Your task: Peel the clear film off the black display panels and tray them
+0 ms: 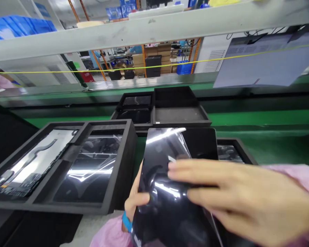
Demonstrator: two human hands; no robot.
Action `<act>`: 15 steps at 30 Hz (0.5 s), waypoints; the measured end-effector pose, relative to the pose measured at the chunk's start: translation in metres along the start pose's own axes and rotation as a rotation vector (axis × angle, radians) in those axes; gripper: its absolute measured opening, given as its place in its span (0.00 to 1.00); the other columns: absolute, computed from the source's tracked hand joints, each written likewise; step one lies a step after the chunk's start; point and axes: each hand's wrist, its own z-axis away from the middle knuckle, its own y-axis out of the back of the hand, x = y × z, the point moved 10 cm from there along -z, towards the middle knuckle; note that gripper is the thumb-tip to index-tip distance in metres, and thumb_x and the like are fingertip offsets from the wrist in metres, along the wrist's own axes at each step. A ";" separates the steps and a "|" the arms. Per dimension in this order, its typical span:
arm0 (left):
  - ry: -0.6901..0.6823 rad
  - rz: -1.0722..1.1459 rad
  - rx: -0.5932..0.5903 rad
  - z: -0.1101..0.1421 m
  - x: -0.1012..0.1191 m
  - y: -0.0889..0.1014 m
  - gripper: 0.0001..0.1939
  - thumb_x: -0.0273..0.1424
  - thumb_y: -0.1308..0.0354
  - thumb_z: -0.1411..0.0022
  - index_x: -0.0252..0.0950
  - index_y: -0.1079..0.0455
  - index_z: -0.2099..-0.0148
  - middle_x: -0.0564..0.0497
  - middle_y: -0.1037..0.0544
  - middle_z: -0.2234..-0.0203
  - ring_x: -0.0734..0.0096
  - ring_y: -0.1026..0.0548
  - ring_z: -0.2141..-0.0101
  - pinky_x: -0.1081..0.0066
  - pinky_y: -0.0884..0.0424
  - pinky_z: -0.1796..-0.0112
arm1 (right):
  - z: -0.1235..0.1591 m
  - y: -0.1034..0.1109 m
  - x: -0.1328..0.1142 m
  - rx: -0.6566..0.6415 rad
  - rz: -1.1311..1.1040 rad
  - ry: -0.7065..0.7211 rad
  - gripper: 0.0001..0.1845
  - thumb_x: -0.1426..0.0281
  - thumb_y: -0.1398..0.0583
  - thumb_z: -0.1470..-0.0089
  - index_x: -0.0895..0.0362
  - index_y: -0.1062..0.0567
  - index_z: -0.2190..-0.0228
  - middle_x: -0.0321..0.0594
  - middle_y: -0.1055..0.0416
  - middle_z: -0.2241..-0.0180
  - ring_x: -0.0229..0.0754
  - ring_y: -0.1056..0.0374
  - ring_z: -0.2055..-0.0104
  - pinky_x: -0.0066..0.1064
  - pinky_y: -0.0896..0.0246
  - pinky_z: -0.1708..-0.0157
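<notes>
A glossy black tablet screen panel [167,216] is tilted up in front of me, reflecting ceiling lights. My left hand [136,203] grips it by the left edge, thumb on the glass and the other fingers mostly hidden behind. Over the front lies my right hand [249,197], its fingers stretched out and slightly blurred at or just above the glass; contact is hard to tell. To the left, a black foam tray [130,154] carries a tablet housing with exposed electronics [38,156] in one compartment and a dark glossy screen [92,168] in the other.
Behind the panel stand more foam trays, one with dark screens [137,116] and one with a bare grey compartment floor [180,115]. Another tray [243,149] is partly hidden behind my right hand. A green work surface [273,118] and a pale overhead rail [149,31] run across.
</notes>
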 end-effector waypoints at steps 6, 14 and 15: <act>-0.165 -0.457 0.349 -0.004 0.026 0.020 0.18 0.34 0.44 0.39 0.46 0.27 0.47 0.56 0.27 0.45 0.61 0.43 0.37 0.66 0.46 0.39 | 0.006 0.026 0.068 0.491 -0.011 -0.303 0.17 0.72 0.40 0.46 0.55 0.37 0.83 0.37 0.27 0.60 0.50 0.43 0.41 0.49 0.47 0.41; -0.254 -0.637 0.326 -0.005 0.040 0.014 0.23 0.33 0.36 0.47 0.37 0.27 0.47 0.54 0.26 0.46 0.53 0.42 0.38 0.66 0.47 0.39 | 0.025 0.022 0.095 0.821 -0.371 -0.599 0.18 0.74 0.42 0.54 0.55 0.44 0.87 0.36 0.26 0.67 0.47 0.33 0.52 0.40 0.39 0.52; -0.256 -0.634 0.306 -0.006 0.039 0.013 0.22 0.33 0.37 0.46 0.37 0.27 0.47 0.54 0.27 0.45 0.54 0.40 0.39 0.67 0.47 0.39 | 0.025 0.021 0.097 0.825 -0.388 -0.613 0.18 0.74 0.42 0.54 0.55 0.44 0.87 0.36 0.26 0.67 0.46 0.33 0.53 0.40 0.39 0.52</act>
